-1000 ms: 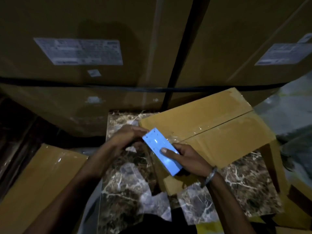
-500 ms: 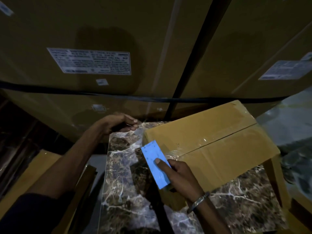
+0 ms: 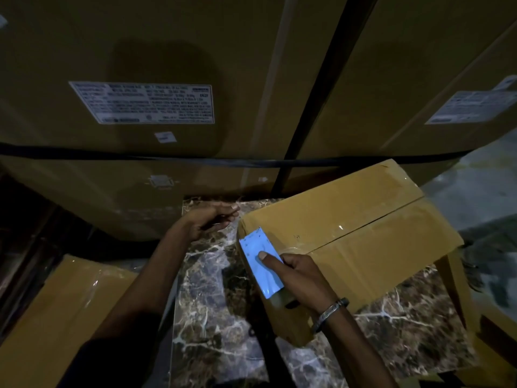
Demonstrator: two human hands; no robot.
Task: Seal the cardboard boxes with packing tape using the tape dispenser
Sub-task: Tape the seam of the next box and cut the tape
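A small cardboard box point(image 3: 363, 219) lies on a marble-patterned slab point(image 3: 212, 303), its top seam covered by clear tape. My right hand point(image 3: 302, 278) grips a blue tape dispenser point(image 3: 258, 261) with the index finger along its blue plate, holding it against the box's near left corner. My left hand point(image 3: 209, 222) hovers just left of the box above the slab, fingers loosely extended toward the box and holding nothing.
Large strapped cartons point(image 3: 167, 79) with white labels stand right behind the slab. Another taped cardboard box point(image 3: 56, 303) lies at the lower left. The floor point(image 3: 481, 186) shows at the right.
My left hand let go near the dispenser and drew back to the far left of the box. My right hand stays at the box's left corner with the dispenser, hardly moving.
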